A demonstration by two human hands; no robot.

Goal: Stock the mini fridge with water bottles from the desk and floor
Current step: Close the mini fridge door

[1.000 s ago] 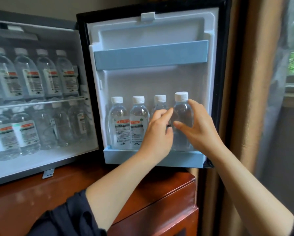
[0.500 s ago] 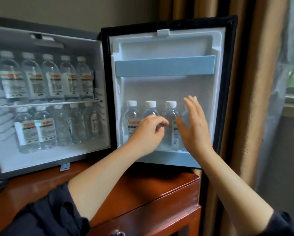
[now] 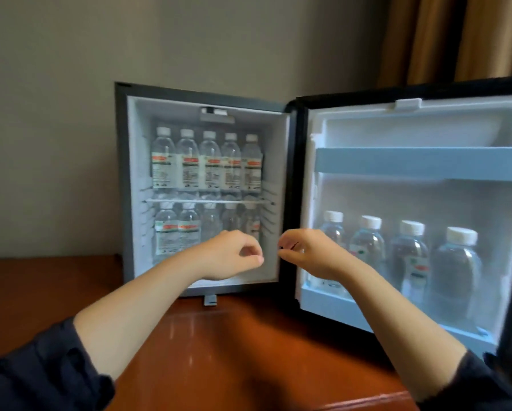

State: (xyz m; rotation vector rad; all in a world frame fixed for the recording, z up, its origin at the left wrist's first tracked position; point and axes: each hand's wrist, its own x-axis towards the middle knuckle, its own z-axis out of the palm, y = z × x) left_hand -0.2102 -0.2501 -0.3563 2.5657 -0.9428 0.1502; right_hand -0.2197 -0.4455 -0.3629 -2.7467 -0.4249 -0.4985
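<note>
Plainly, through the head-worn camera, a mini fridge [image 3: 121,173] stood open on a reddish wooden desk [image 3: 219,357], its door [image 3: 412,134] swung wide to the fridge's right. Both hands hovered in front of the fridge's lower shelf, just apart from each other. The left hand [image 3: 231,256] had its fingers loosely curled around nothing. The right hand [image 3: 308,253] was the same, relaxed and empty. Neither touched a bottle.

Water bottles [image 3: 208,161] filled the fridge. An upper row [image 3: 186,161] of five stood on the wire shelf. A lower row [image 3: 189,229] stood beneath it, partly hidden behind the left hand. Four white-capped door bottles [image 3: 409,256] stood upright in the door's lower rack [image 3: 331,307]. The door's upper rack [image 3: 412,164] looked bare. No loose bottle showed on the desk in front of the fridge, and the floor was out of sight.

As I judged it, the risk lay in the door. Only a low rail held those four bottles, so a hard swing shut might rock or topple them. A hand brushing the lower row could also tip a front bottle out onto the desk.

The desk top was glossy and caught streaks of light. A plain beige wall [image 3: 50,143] stood behind the fridge, and brown curtains [image 3: 456,34] hung above its door.
</note>
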